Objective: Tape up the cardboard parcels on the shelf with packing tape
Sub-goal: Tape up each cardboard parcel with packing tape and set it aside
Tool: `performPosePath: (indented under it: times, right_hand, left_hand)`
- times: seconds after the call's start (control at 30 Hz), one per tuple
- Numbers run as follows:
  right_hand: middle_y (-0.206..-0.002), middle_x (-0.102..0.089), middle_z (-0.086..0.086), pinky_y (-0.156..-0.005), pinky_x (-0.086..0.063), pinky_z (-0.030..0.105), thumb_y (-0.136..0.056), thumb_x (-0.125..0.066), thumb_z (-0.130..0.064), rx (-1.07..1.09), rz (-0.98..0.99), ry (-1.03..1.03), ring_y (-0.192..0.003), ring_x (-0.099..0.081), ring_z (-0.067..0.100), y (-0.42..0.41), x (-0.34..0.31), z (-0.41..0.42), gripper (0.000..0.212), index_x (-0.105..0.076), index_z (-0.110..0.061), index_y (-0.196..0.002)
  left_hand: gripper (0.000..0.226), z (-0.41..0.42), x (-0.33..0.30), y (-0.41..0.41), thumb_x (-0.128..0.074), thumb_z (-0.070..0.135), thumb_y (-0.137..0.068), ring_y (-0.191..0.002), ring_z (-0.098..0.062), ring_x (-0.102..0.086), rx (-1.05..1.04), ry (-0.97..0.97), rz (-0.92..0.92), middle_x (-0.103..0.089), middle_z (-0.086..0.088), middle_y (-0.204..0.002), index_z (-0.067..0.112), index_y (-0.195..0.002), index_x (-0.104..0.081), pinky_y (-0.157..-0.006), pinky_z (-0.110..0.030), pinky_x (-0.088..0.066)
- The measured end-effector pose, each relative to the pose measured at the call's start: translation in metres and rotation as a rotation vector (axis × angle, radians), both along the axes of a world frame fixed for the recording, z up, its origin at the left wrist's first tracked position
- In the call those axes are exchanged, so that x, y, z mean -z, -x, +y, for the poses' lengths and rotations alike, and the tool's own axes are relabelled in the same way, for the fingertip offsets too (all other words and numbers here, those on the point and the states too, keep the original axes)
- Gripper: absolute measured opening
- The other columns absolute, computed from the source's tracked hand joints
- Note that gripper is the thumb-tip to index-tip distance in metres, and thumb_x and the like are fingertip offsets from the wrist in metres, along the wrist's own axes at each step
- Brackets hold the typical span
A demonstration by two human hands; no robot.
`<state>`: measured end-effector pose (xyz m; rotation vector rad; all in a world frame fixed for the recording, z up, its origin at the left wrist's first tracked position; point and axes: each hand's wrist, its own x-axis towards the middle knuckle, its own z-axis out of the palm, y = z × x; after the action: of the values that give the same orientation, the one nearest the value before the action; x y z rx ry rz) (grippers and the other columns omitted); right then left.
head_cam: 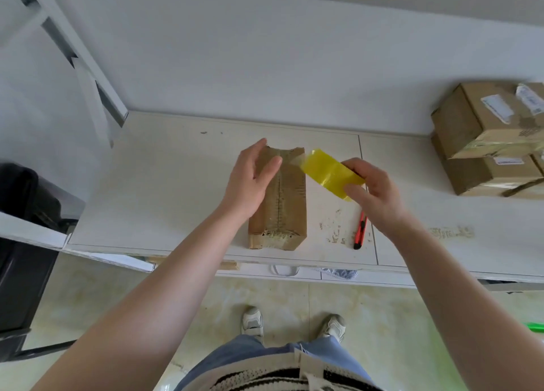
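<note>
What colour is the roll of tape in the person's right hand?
Translucent yellow: the tape roll, held in the right hand, shows best in the head view.

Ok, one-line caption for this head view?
Left hand steadies a cardboard parcel while right hand holds a yellow packing tape roll beside it.
</note>
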<state>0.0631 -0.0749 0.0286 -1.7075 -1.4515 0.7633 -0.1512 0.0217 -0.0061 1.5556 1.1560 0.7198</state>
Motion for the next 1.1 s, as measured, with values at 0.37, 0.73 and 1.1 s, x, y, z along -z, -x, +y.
performPosePath:
  times: [0.37, 0.73, 1.1]
  right_hand:
    - [-0.075, -0.052, 0.009, -0.062, -0.038, 0.036, -0.072, -0.048, -0.027, -0.188, 0.001, -0.106, -0.071, -0.047, 0.029, 0.025, -0.021, 0.006, 0.029, -0.060, -0.009, -0.091]
    - [-0.073, -0.052, -0.008, -0.061, -0.038, 0.026, -0.091, -0.046, -0.023, -0.346, -0.091, -0.086, -0.065, -0.047, 0.013, 0.028, -0.037, 0.030, 0.014, -0.056, -0.027, -0.099]
    - [-0.065, -0.046, -0.009, -0.056, -0.033, 0.030, -0.084, -0.045, -0.028, -0.262, -0.087, -0.038, -0.060, -0.042, 0.017, 0.030, -0.035, 0.043, 0.022, -0.058, -0.015, -0.095]
  left_hand:
    - [0.019, -0.020, -0.040, 0.007, -0.080, 0.019, -0.082, -0.087, -0.003, -0.071, -0.074, -0.031, -0.206, -0.074, 0.008, -0.095, 0.015, -0.099, -0.071, -0.078, -0.015, -0.052]
    - [0.015, 0.007, -0.056, 0.031, -0.068, 0.008, -0.090, -0.074, -0.012, -0.065, 0.046, 0.218, -0.225, -0.065, -0.003, -0.079, 0.010, -0.077, -0.061, -0.075, -0.027, -0.060]
    - [0.020, 0.015, -0.045, 0.041, -0.049, -0.007, -0.096, -0.091, -0.015, -0.067, 0.179, 0.451, -0.415, -0.069, -0.006, -0.092, 0.004, -0.095, -0.065, -0.092, -0.030, -0.057]
